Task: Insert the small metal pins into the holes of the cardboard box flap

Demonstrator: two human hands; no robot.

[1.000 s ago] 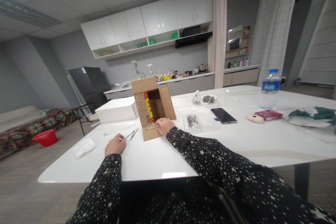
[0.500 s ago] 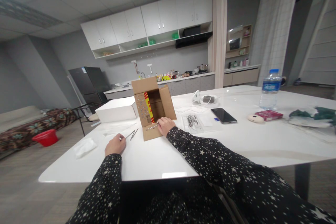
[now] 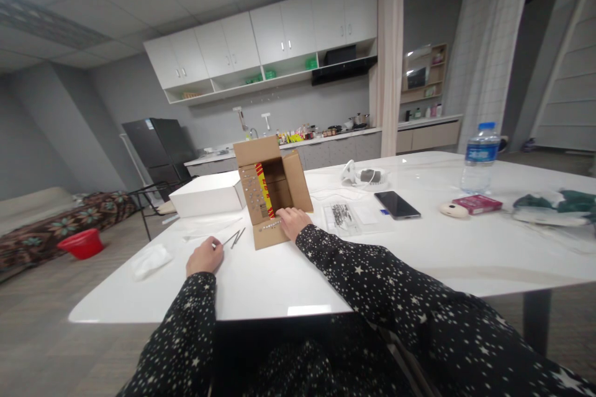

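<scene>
Your left hand [image 3: 205, 256] rests on the glossy white table [image 3: 274, 282], its fingers curled together at the near end of a thin dark metal rod [image 3: 230, 239]; you cannot tell here whether they grip it; a second thin metal rod [image 3: 238, 238] lies just beyond, to that hand's right. Your right hand [image 3: 294, 223] touches the lower flap of the open brown cardboard box [image 3: 248, 195], which stands directly in front of it and slightly to its left; its grip cannot be told; a row of small silvery beads [image 3: 270, 225] lies on the flap by its fingertips. Right of this hand sit a clear plastic tray of small metallic pieces [image 3: 342, 217] and, farther off, a black rectangular phone [image 3: 397, 205]; left of your left hand lies a crumpled white tissue [image 3: 151, 262].
</scene>
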